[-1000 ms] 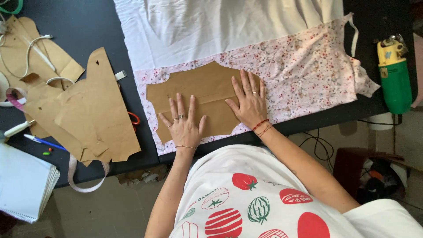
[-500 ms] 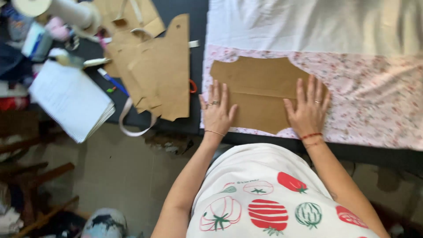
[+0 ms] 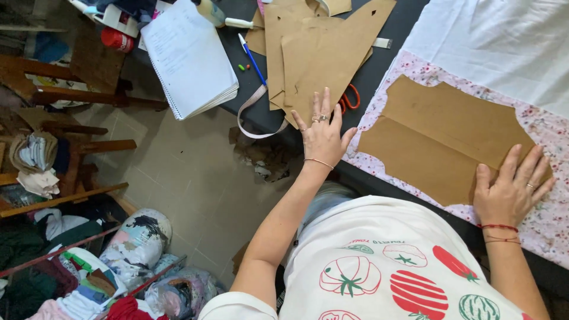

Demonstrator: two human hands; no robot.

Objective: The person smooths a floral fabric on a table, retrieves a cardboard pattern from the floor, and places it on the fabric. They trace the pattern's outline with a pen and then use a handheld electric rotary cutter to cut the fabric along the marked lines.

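On floral fabric (image 3: pixel 409 77), R hand (image 3: pixel 511 188) is pressing flat, fingers spread, on brown paper pattern (image 3: pixel 438 136); I'm seeing L hand (image 3: pixel 322 137) lying open w/ fingers on stacked patterns (image 3: pixel 320 53) beside it.

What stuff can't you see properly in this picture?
- Orange scissors, head view: mostly hidden under the stacked brown paper patterns and the left hand; only the handles show.
- White cloth: cut off by the top and right edges.
- Notebook: its writing is too small to read.
- Right hand: covers part of the brown pattern piece lying on the floral fabric.
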